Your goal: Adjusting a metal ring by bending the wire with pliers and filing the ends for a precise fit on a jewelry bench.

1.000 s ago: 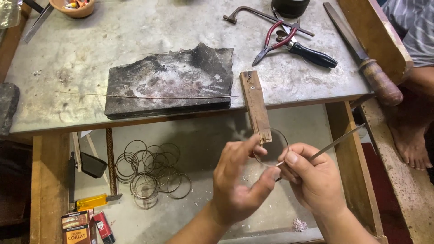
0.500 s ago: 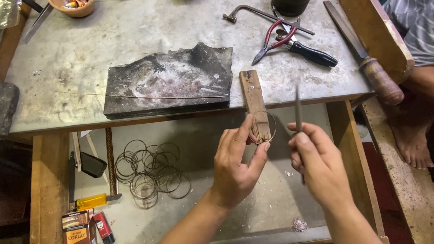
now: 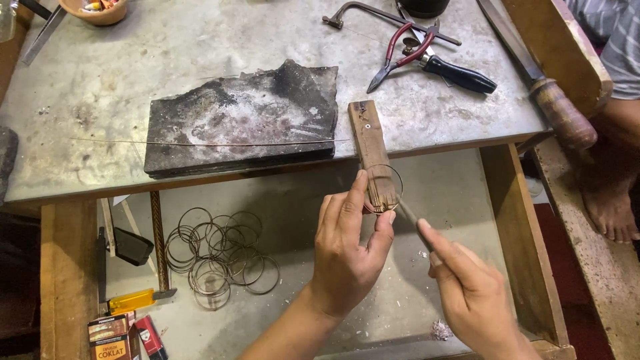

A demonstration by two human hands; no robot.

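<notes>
A thin wire ring (image 3: 393, 175) rests against the end of a wooden bench peg (image 3: 371, 150) that juts out from the metal-topped workbench (image 3: 133, 73). My left hand (image 3: 347, 250) pinches the ring against the peg's tip. My right hand (image 3: 470, 293) grips a slim metal file (image 3: 408, 217), whose tip touches the ring at the peg's lower end.
A dark charred slab (image 3: 243, 120) lies on the bench with a long thin wire (image 3: 200, 143) across it. Red-handled pliers (image 3: 403, 57), a saw frame (image 3: 373, 13) and a large file (image 3: 533, 67) lie at the back right. Several wire rings (image 3: 217, 257) sit in the drawer tray below. A person's bare foot (image 3: 610, 200) is at the right.
My right hand swung the file from upright down to a slant against the ring. My left hand shifted up and pressed the ring onto the peg's tip.
</notes>
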